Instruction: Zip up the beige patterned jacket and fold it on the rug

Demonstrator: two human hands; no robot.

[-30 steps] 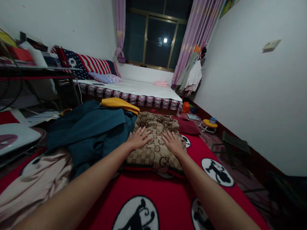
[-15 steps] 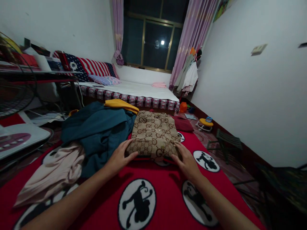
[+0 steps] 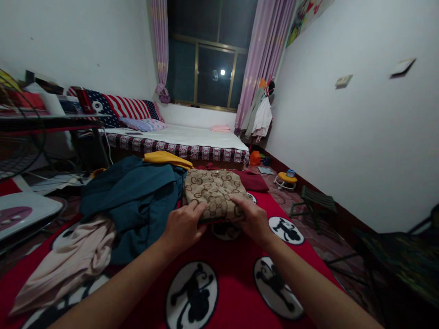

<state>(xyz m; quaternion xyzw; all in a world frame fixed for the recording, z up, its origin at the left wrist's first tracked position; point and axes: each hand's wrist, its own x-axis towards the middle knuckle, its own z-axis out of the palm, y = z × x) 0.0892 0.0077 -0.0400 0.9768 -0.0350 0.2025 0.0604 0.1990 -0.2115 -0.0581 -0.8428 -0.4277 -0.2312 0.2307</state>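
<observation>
A folded tan garment (image 3: 216,189) with a brown letter pattern lies in front of me on a red blanket (image 3: 236,278) printed with dark monkey figures in white ovals. My left hand (image 3: 185,226) grips its near left edge, thumb and fingers closed on the cloth. At the near right edge my right hand (image 3: 252,219) pinches the fabric the same way, some fingers hidden underneath. The near edge is slightly raised off the blanket. Just left of it a dark teal garment (image 3: 137,196) lies in a loose heap.
A pale pink cloth (image 3: 68,260) lies at the left, a mustard cloth (image 3: 168,159) behind the teal heap, and a dark red cloth (image 3: 252,180) behind at right. A bed (image 3: 181,135) stands under the window. Folding stools (image 3: 317,201) and a small yellow stool (image 3: 287,178) stand at right.
Both hands have moved closer together and closed on the tan garment's near edge. The garment now looks shorter front to back and more bunched. The view has shifted slightly right.
</observation>
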